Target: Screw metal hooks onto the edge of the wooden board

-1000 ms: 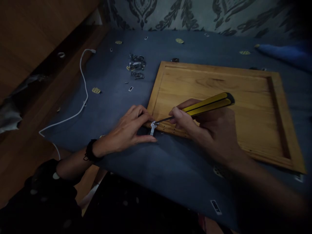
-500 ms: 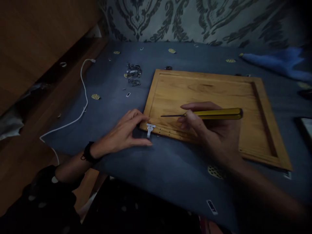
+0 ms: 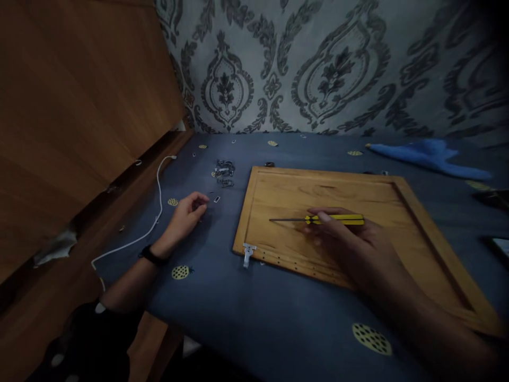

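My right hand [image 3: 338,228] grips a yellow-handled screwdriver [image 3: 334,219] above a framed wooden panel [image 3: 294,196]; its thin shaft points left. A metal hinge [image 3: 248,253] sits at the panel's near left corner and sticks out past the edge, with no hand on it. Left of the panel, my left hand [image 3: 186,215] is over the cloth with loosely curled fingers and thumb apart; I see nothing in them. Just beyond its fingertips lies a small screw [image 3: 211,192]. Several more metal hinges [image 3: 225,170] are heaped farther back.
A white cable [image 3: 159,183] curves along the left of the blue patterned cloth [image 3: 246,318]. Wooden cabinet doors [image 3: 91,95] rise at the left. A blue rag [image 3: 429,154] lies at the back right, and a dark-edged object [image 3: 499,246] at the right edge.
My left hand has left the hinge and moved left and away from me, toward the small screw. My right hand still holds the screwdriver over the panel. The view has tilted up.
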Demonstrator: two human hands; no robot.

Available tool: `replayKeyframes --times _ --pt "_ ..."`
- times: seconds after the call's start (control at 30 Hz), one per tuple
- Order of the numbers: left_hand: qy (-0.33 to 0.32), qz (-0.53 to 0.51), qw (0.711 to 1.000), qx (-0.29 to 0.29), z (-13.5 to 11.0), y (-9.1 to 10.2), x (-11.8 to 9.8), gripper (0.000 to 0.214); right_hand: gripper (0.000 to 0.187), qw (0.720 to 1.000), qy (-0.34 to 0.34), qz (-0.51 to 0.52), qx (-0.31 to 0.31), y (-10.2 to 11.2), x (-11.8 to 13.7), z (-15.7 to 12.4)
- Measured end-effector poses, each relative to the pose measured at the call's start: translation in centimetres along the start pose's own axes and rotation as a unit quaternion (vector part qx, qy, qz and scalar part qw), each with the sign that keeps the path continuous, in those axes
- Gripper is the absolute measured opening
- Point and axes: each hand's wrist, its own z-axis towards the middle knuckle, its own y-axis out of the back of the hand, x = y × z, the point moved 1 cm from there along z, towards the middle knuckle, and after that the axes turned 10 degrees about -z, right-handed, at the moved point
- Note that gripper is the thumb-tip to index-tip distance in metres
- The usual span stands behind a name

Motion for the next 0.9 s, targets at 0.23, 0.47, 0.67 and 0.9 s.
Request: replayKeyframes --times 0.23,0.47,0.67,0.9 --pt "-0.047 0.182 0.982 -0.027 5.4 0.0 0.9 0.013 0.054 0.993 0.039 -0.085 -0.067 1.5 -1.1 1.7" --pt "-0.071 0.291 0.954 -0.016 7.6 -1.5 1.3 0.030 0.033 0.976 0.113 -0.177 -0.060 1.9 -1.8 2.6" --pt "-0.067 0.331 0.941 -0.008 8.0 -1.5 1.4 0.030 0.031 0.962 0.144 -0.230 -0.032 1.7 -2.2 2.8" --pt "-0.077 0.325 0.943 0.002 8.1 -1.5 1.2 0.029 0.032 0.948 0.162 -0.273 -0.027 1.9 -2.7 2.8"
